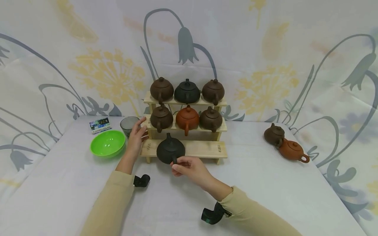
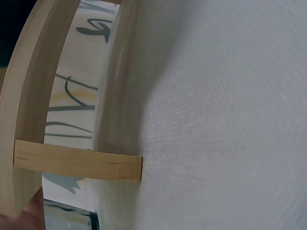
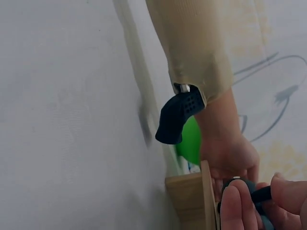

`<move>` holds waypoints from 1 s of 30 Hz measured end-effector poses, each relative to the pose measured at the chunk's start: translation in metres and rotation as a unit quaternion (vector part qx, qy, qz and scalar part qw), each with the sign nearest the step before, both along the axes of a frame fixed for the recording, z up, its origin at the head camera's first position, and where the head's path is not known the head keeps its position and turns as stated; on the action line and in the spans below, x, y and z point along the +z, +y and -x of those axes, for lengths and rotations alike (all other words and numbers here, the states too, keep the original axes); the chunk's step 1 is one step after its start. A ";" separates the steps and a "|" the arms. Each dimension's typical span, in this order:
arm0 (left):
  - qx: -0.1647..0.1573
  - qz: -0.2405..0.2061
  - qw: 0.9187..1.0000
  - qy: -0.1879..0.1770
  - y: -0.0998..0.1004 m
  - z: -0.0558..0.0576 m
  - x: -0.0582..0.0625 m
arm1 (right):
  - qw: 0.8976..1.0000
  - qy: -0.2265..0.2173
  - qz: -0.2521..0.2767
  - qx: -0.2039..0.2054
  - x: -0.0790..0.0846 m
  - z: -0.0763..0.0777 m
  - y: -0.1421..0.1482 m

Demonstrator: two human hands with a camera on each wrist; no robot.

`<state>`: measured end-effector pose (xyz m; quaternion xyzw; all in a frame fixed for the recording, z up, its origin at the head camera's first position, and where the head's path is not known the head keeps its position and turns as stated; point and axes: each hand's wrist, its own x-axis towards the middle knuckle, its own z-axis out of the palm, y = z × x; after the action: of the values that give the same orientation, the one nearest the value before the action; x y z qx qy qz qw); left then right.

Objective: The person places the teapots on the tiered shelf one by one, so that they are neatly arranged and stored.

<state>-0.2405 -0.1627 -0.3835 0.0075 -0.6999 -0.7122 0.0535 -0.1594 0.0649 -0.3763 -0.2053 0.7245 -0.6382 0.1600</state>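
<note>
My right hand point(image 1: 190, 168) pinches the handle of a black teapot point(image 1: 170, 150) between thumb and fingers, the spout facing away. This teapot overlaps the left part of the lowest step of a wooden stand point(image 1: 203, 149). In the right wrist view the black handle point(image 3: 261, 194) shows between thumb and fingers. At the stand's left end is my left hand point(image 1: 136, 136), fingers loosely bent beside the middle step. On that step sit two brown teapots and an orange teapot point(image 1: 187, 118). The top step carries two brown teapots and another black teapot point(image 1: 187, 92).
Left of the stand are a green bowl point(image 1: 100, 144), a grey translucent cup point(image 1: 127, 123) and a small patterned packet point(image 1: 99, 125). On the right side of the table a brown teapot point(image 1: 273, 135) and an orange teapot point(image 1: 292, 150) touch. A flower-printed cloth point(image 1: 236, 39) hangs behind.
</note>
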 end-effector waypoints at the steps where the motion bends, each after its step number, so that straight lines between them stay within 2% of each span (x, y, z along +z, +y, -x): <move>1: 0.000 0.002 1.000 0.001 0.000 0.000 0.000 | 1.000 0.002 -0.001 -0.002 0.000 0.001 -0.003; 8: -0.002 0.004 1.000 0.016 -0.001 0.000 -0.003 | 1.000 0.007 0.009 -0.027 -0.003 0.006 -0.029; 15: 0.001 0.005 1.000 0.012 0.000 0.001 -0.002 | 0.999 0.009 0.019 -0.042 -0.007 0.014 -0.045; 22: 0.005 0.004 1.000 0.010 0.001 0.001 -0.002 | 0.999 -0.013 0.023 -0.024 -0.008 0.021 -0.047; 30: 0.011 0.003 1.000 0.008 0.001 0.002 -0.003 | 0.999 -0.028 0.042 -0.020 -0.010 0.018 -0.032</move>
<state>-0.2424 -0.1621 -0.3862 0.0097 -0.7012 -0.7098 0.0670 -0.1776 0.0327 -0.3867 -0.1794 0.6962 -0.6769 0.1581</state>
